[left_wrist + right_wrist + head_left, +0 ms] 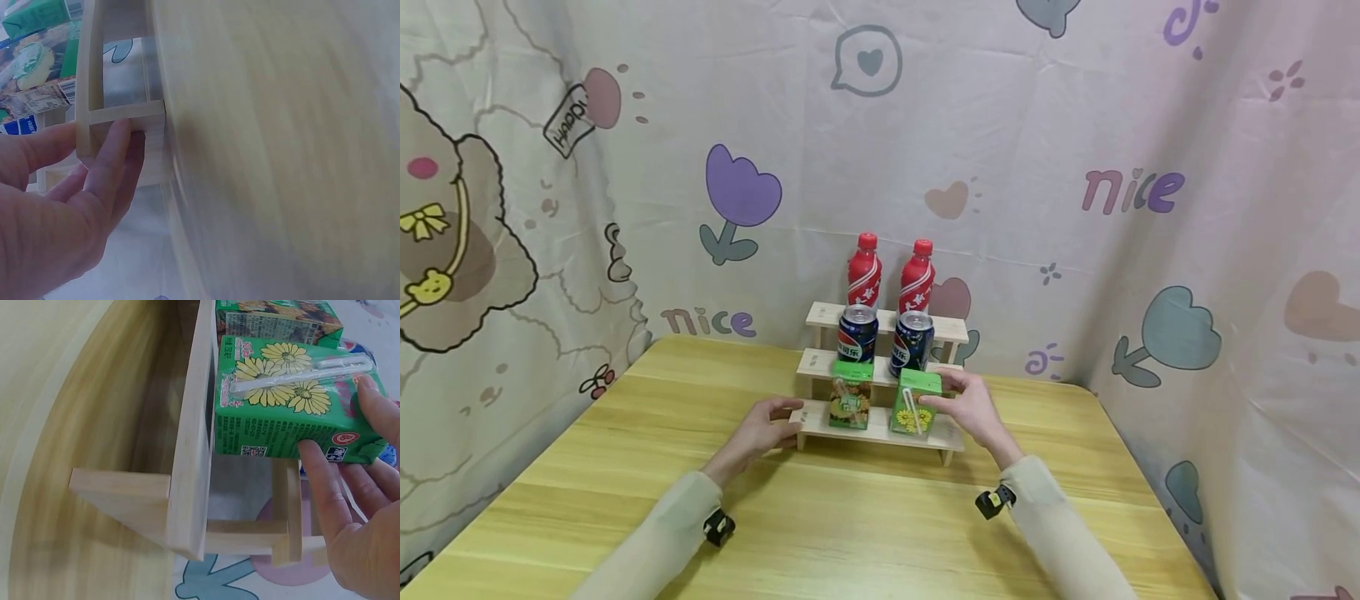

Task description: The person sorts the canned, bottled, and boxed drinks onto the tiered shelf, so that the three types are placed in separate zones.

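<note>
A three-step wooden display stand point(880, 429) stands on the table. At the left end of its lowest step, my left hand point(765, 427) grips the board, thumb on one face and fingers against the end leg point(128, 112). My right hand point(972, 406) holds a green drink carton point(917, 403) with yellow daisies and a wrapped straw, upright on the right of that step. In the right wrist view the thumb lies on the straw face of this carton point(281, 394) and the fingers touch its side. A second green carton point(850, 396) stands to its left.
On the middle step are two dark blue cola cans, one left point(857, 336) and one right point(912, 344). Behind them on the top step stand two red bottles, left point(865, 271) and right point(917, 279). A printed cloth point(1000, 125) hangs behind the wooden table point(850, 525).
</note>
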{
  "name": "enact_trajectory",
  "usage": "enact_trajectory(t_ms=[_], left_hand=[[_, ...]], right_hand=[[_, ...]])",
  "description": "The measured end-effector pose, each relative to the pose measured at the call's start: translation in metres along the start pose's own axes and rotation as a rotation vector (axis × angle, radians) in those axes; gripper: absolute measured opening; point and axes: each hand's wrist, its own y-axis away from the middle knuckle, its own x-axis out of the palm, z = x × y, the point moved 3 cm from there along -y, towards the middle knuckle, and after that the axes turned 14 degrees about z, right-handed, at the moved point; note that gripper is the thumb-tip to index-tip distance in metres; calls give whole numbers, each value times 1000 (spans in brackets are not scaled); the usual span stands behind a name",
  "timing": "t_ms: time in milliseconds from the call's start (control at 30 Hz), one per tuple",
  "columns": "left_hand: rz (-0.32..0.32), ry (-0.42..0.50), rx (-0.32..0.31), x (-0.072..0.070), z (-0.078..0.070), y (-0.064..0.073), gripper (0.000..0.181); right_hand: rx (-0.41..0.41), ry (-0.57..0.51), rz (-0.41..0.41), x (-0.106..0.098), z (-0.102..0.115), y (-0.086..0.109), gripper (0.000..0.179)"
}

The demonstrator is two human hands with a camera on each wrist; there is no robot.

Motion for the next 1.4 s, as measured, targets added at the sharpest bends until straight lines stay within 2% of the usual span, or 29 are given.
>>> enact_trajectory(t_ms=[433,700,900,1167,1400], left_hand=[[-6,28,-8,1,3,0,44],[-6,-11,-3,-2,3,0,44],[-7,-5,-19,-2,3,1,45],[1,4,-15,-1,3,-1,45],[-5,13,-18,-2,2,-1,46]], right_hand=[[-8,-5,-1,9,-2,-5,53],[5,-12,-22,9,-2,-9,54],[3,-29,-14,11,-6,-11,55],[-11,5,-10,11,-4,-10,51],[-23,51,-13,11,-6,-13,54]])
